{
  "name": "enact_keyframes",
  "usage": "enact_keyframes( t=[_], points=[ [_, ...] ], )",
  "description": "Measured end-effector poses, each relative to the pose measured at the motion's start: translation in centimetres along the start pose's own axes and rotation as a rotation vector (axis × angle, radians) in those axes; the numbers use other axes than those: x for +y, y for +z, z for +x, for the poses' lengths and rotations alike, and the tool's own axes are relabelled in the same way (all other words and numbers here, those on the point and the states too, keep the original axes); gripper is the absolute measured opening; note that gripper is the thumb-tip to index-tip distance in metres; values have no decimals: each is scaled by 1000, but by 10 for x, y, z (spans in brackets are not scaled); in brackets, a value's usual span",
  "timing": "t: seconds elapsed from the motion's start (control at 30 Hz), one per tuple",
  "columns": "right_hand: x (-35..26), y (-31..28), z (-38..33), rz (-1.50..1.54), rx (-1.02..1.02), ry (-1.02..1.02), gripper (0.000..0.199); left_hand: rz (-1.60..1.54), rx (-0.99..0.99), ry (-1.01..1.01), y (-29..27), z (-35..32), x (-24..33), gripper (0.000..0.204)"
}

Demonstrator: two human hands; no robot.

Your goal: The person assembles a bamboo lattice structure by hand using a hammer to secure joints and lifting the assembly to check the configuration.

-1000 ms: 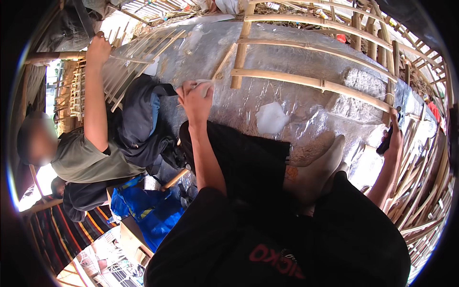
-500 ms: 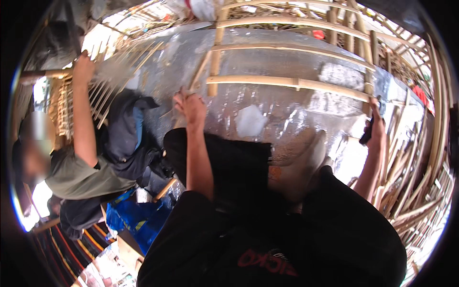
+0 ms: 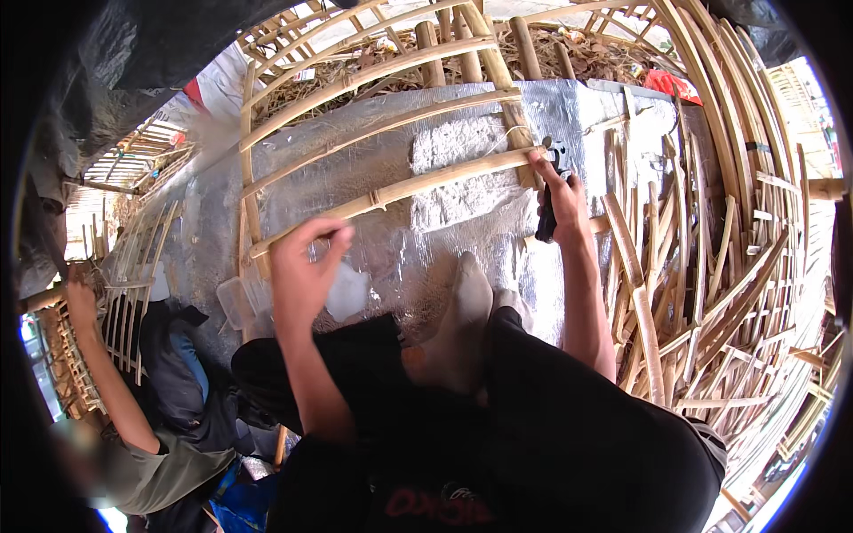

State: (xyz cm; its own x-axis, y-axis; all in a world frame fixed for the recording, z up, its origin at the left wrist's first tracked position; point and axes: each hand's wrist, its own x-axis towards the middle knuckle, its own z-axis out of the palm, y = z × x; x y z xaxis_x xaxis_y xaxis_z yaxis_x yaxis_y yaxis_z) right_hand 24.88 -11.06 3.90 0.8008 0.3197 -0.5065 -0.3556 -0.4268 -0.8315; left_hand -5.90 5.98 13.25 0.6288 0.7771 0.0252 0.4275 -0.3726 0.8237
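My right hand (image 3: 562, 197) is wrapped around a black tool (image 3: 549, 206), its tip pressed against the bamboo slat (image 3: 418, 185) where it meets the upright pole (image 3: 508, 107) — fingers closed tight on the grip. My left hand (image 3: 302, 271) hovers just below that same slat, fingers curled, thumb and forefinger nearly meeting, holding nothing. Silver sheeting (image 3: 462, 142) lies beneath the frame — another person's arm (image 3: 102, 373) reaches up at far left.
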Motion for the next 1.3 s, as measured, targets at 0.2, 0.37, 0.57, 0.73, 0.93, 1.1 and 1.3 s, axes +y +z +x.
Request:
enact_keyframes(
  t=[0.2, 0.37, 0.57, 0.73, 0.93, 1.1, 1.3],
  points=[
    [6, 17, -8, 238, -50, -95, 42, -231, -376, 170, 111, 96, 48, 11],
    [8, 17, -5, 247, -73, -83, 44, -106, -497, 257, 159, 147, 47, 11],
    [9, 14, -4, 228, -69, -104, 46, -29, -500, 324, 174, 152, 52, 12],
    [10, 13, -2, 225, -66, -123, 45, -77, -454, 412, 183, 148, 51, 12],
    [11, 16, -3, 226, -68, -103, 43, -117, -393, 502, 188, 138, 42, 14],
    [10, 16, -4, 255, -60, -125, 44, -392, -322, 308, 194, 128, 40, 26],
    [11, 14, -4, 228, -57, -103, 46, -444, -335, 323, 197, 130, 30, 36]
  ],
)
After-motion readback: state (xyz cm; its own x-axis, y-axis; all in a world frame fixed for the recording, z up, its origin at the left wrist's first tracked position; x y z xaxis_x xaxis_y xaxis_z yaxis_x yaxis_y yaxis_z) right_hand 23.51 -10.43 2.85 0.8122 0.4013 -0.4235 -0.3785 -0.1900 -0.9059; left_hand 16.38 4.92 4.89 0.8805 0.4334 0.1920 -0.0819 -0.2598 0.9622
